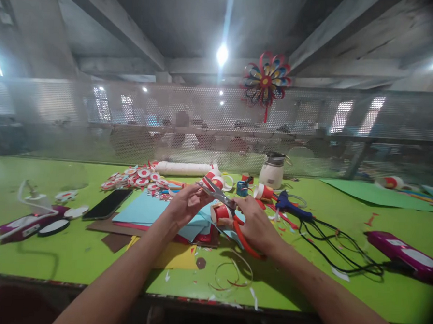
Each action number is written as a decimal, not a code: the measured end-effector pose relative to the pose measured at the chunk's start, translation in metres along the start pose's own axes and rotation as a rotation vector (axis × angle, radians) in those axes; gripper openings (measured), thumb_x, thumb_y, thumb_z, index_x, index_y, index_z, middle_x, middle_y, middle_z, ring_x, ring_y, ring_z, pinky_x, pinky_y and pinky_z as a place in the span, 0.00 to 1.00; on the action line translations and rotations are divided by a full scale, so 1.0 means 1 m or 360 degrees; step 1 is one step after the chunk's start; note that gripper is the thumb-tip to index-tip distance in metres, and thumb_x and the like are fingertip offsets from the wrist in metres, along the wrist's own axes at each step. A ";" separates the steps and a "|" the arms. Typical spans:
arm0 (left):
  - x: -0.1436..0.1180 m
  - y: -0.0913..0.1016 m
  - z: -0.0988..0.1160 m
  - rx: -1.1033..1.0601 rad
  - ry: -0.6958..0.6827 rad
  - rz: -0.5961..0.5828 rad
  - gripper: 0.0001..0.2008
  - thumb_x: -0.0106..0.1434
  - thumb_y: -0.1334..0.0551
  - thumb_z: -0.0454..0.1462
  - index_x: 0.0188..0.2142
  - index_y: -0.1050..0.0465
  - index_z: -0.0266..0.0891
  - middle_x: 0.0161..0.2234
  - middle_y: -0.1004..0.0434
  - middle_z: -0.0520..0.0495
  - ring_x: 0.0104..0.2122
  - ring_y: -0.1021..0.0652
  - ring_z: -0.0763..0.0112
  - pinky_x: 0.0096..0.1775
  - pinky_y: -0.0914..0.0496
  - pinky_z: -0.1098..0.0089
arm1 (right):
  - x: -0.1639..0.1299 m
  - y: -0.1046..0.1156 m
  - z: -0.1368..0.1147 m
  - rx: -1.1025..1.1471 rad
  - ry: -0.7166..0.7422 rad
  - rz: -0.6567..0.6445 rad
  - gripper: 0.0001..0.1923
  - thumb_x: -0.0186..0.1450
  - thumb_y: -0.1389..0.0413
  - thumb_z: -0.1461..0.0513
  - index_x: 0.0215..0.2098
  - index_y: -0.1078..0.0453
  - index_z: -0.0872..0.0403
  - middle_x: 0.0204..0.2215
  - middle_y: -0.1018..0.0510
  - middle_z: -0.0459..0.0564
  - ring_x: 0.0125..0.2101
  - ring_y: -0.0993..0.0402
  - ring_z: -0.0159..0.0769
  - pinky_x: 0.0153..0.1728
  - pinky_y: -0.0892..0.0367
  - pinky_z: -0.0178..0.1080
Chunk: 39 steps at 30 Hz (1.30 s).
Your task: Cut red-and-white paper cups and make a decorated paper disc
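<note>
My right hand [253, 224] grips a pair of scissors [220, 196] by the orange handles, with the metal blades pointing left. At the blade tips, my left hand [187, 204] has its fingers pinched together; what they hold, if anything, I cannot make out. Just behind the blades is a red and white paper cup [215, 179]. Another red and white cup piece [220, 212] shows under the scissors, close to my right fingers. Below my hands lies a stack of light blue paper sheets [141, 209] over red, brown and yellow ones.
Cut red and white pieces [138, 177] pile up behind a black phone [107, 204]. A blue glue gun [292, 207] trails black cable toward a purple power strip [404, 251]. A kettle [272, 170] stands by the mesh partition [203, 147], where a paper flower [266, 81] hangs.
</note>
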State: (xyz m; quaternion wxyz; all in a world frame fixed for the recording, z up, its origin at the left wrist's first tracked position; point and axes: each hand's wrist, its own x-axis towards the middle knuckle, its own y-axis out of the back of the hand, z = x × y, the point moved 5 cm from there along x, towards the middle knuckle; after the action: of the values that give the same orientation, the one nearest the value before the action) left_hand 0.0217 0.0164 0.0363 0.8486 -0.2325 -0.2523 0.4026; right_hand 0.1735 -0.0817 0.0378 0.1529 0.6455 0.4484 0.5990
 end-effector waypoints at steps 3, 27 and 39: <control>-0.002 -0.003 0.000 0.0017 0.0012 -0.0022 0.11 0.59 0.40 0.33 0.40 0.25 0.29 0.43 0.22 0.37 0.45 0.23 0.62 0.52 0.32 0.62 | -0.001 0.000 -0.002 -0.0030 0.0007 0.0012 0.27 0.60 0.48 0.44 0.46 0.33 0.56 0.34 0.32 0.53 0.35 0.33 0.42 0.38 0.34 0.43; -0.001 -0.003 -0.002 -0.0120 0.0024 -0.0056 0.12 0.61 0.44 0.31 0.43 0.27 0.26 0.41 0.22 0.35 0.47 0.24 0.59 0.56 0.35 0.60 | -0.003 0.001 -0.004 -0.0114 0.0015 0.0013 0.29 0.62 0.51 0.43 0.51 0.33 0.54 0.33 0.33 0.52 0.33 0.32 0.41 0.35 0.35 0.41; -0.003 -0.005 0.002 -0.0083 -0.0077 -0.0029 0.10 0.61 0.42 0.31 0.40 0.26 0.28 0.43 0.23 0.36 0.48 0.25 0.60 0.53 0.32 0.63 | -0.002 0.006 -0.007 -0.0130 0.0013 0.0011 0.28 0.63 0.50 0.45 0.52 0.32 0.55 0.32 0.31 0.54 0.34 0.32 0.41 0.36 0.35 0.42</control>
State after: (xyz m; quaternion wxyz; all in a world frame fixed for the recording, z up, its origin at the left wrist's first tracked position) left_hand 0.0218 0.0118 0.0400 0.8396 -0.2425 -0.2853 0.3935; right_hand 0.1695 -0.0888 0.0421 0.1754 0.6378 0.4219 0.6200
